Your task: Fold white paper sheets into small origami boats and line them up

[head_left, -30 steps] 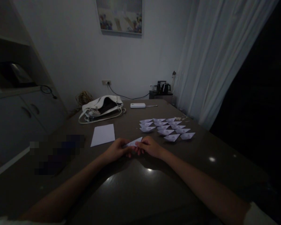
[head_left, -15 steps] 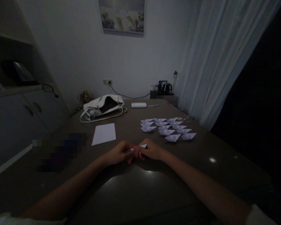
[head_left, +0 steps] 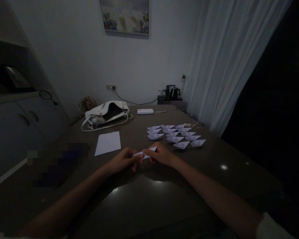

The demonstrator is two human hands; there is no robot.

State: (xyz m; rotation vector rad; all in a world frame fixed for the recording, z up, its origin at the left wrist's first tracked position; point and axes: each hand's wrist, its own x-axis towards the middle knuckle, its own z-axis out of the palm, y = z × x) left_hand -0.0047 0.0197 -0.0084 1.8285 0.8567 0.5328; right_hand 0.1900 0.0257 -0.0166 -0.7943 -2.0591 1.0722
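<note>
From my end, the left hand (head_left: 124, 160) and right hand (head_left: 164, 155) have come slightly apart over the last half second, so more of the folded paper (head_left: 153, 149) shows between them. Its pointed right end has shifted toward the table's (head_left: 189, 189) far edge, or lifted; I can't tell which. My view has swung slightly right.
</note>
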